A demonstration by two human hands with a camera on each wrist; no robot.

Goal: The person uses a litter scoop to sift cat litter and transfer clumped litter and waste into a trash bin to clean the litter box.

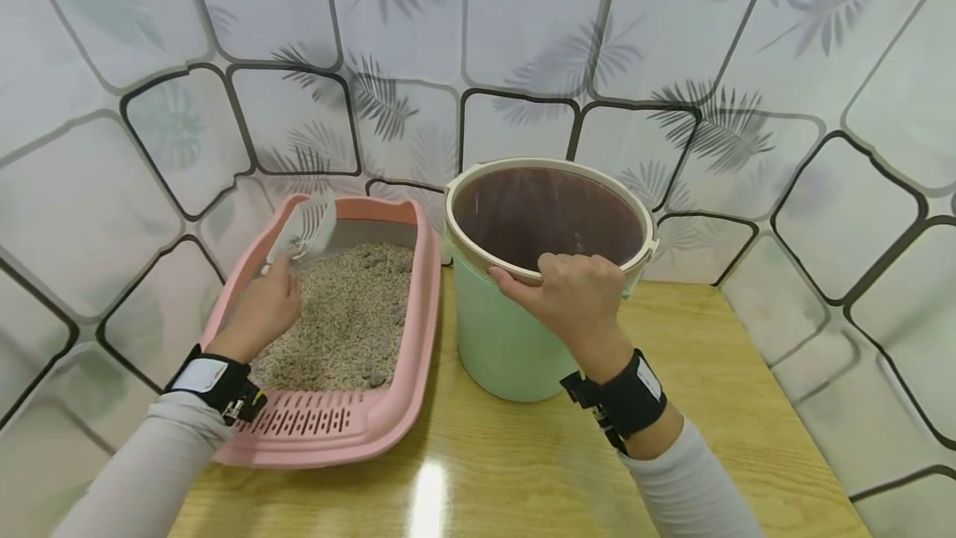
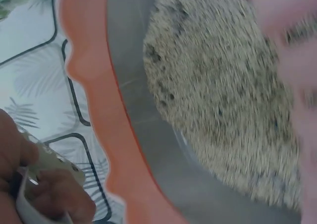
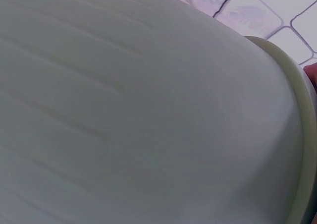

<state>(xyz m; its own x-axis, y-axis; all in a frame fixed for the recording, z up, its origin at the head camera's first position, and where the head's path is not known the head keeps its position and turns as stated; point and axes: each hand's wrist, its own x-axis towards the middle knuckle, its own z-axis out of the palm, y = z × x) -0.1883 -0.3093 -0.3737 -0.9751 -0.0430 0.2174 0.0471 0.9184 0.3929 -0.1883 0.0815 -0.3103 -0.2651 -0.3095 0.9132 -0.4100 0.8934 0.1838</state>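
In the head view my left hand (image 1: pixel 267 305) holds a white slotted litter scoop (image 1: pixel 312 222) by its handle. The scoop's head is up over the far left part of a pink litter box (image 1: pixel 426 305), with some bits on it. Grainy tan litter (image 1: pixel 343 314) with darker lumps covers the box's floor. In the left wrist view the fingers (image 2: pixel 64 194) curl round the handle, and part of the scoop (image 2: pixel 62 162) shows behind them. My right hand (image 1: pixel 571 297) grips the near rim of a green bin (image 1: pixel 496 339) with a dark liner (image 1: pixel 538 214) inside.
Both containers stand side by side on a wooden table (image 1: pixel 478 471), the bin to the right of the box. Patterned sheeting (image 1: pixel 523 31) rises behind and at both sides. The box's near end has a slotted ledge (image 1: pixel 314 420).
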